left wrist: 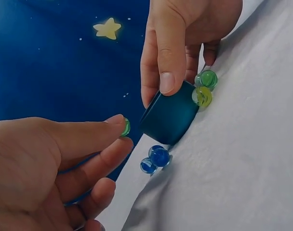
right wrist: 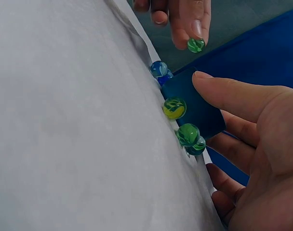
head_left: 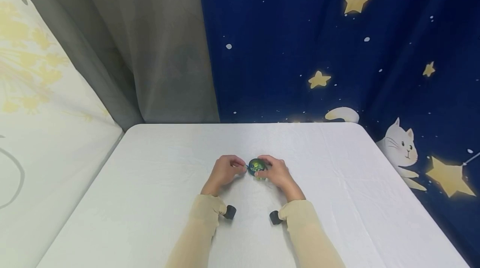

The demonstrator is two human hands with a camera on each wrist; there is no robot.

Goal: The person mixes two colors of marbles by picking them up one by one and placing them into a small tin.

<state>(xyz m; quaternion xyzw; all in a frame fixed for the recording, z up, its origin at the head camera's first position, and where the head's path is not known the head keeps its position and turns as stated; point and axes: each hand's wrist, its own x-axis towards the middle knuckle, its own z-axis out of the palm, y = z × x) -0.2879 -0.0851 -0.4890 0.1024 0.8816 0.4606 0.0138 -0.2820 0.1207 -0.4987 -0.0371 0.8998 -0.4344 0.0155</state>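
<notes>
Below frame centre, the left hand (head_left: pixel 226 171) pinches a marble (right wrist: pixel 195 45), the right hand (head_left: pixel 277 173) grips the cup (left wrist: pixel 169 116); likely mid-transfer, next needing steadiness

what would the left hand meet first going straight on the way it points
Probably the teal container in the right hand, though the blue marbles lie close to that line and depth is unclear.

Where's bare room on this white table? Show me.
The white cloth-covered table is bare left of the left hand, right of the right hand, and beyond both toward the far edge. It's crowded between them, where blue, green and yellow glass marbles lie beside a teal cylindrical cup.
</notes>
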